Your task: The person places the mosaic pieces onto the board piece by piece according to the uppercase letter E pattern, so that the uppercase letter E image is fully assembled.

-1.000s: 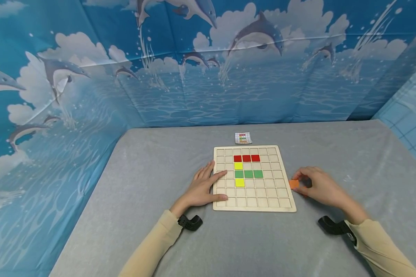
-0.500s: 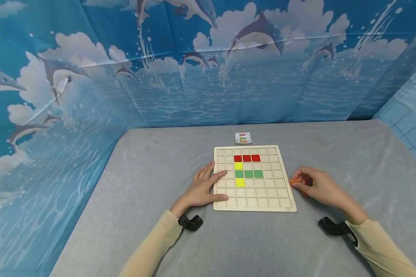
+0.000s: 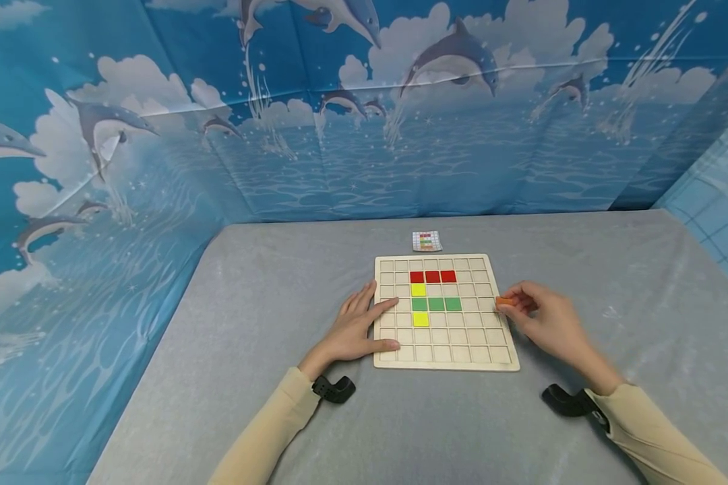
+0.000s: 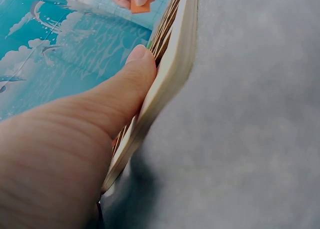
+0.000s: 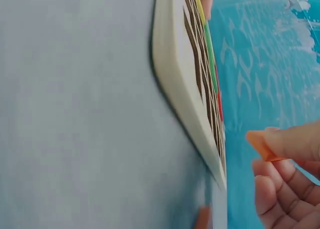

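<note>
My right hand [image 3: 546, 316] pinches an orange square tile [image 3: 505, 301] between thumb and fingers, just over the right edge of the wooden grid board [image 3: 467, 353]. The same tile [image 5: 262, 146] shows raised above the board in the right wrist view. Spread over the board's left edge, my left hand [image 3: 352, 330] rests with fingers straight, its thumb [image 4: 135, 74] along the rim in the left wrist view. Three red tiles [image 3: 433, 277] lie in one row, three green tiles [image 3: 437, 304] in another. A yellow tile [image 3: 418, 289] lies between those rows, and a second yellow tile [image 3: 420, 319] below the green.
A small printed card [image 3: 427, 241] with a coloured grid pattern lies behind the board. Another orange piece [image 5: 202, 218] sits on the grey tabletop [image 3: 291, 269] by the board's right side. A dolphin-printed curtain [image 3: 364, 162] hangs behind the table.
My right hand has lifted the orange tile and carried it up and left, from beside the board to over its right edge. The left hand stays in place.
</note>
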`<state>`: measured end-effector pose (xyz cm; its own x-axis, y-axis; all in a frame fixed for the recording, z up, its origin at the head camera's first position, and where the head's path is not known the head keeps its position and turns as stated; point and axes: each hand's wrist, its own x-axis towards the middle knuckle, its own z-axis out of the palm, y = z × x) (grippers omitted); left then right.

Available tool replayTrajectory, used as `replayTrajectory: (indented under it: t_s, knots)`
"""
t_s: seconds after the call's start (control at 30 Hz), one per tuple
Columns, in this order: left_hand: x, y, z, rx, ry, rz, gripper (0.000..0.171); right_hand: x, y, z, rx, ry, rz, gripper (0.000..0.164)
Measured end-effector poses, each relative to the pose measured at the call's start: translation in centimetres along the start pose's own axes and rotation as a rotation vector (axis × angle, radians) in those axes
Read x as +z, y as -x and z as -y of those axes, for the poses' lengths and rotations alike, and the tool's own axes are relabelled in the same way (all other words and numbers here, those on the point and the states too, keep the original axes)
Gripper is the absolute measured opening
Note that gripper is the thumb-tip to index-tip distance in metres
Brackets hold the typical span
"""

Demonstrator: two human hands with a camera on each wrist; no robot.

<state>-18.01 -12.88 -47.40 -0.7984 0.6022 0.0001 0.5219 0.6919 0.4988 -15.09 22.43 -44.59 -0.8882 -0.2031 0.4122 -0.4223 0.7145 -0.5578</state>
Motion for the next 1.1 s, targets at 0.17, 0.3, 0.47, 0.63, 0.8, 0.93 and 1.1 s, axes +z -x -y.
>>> replayTrajectory:
  t_s: [0.17,0.3,0.47,0.63,0.8,0.93,1.1]
  knots:
    - [0.1,0.0,0.0,0.003,0.001,0.002,0.081,0.9,0.0,1.0,-0.01,-0.045,0.008,0.023]
    - [0.1,0.0,0.0,0.01,0.005,-0.007,0.081,1.7,-0.3,2.2,0.0,-0.113,0.056,0.02]
    - [-0.1,0.0,0.0,0.006,-0.001,-0.008,0.081,3.1,-0.9,3.9,0.021,-0.177,0.137,0.02]
    - [0.0,-0.1,0.0,-0.004,-0.011,-0.007,0.081,4.4,-1.6,5.4,0.001,-0.212,0.209,0.017]
    - [0.0,-0.1,0.0,-0.005,-0.008,-0.006,0.081,5.4,-2.2,6.5,-0.063,-0.239,0.258,0.016]
    - [0.0,-0.1,0.0,0.002,-0.006,-0.016,0.08,5.9,-2.6,7.0,-0.094,-0.258,0.299,0.017]
    - [0.0,0.0,0.1,0.003,0.001,-0.019,0.08,6.4,-2.9,7.3,-0.092,-0.249,0.36,0.016]
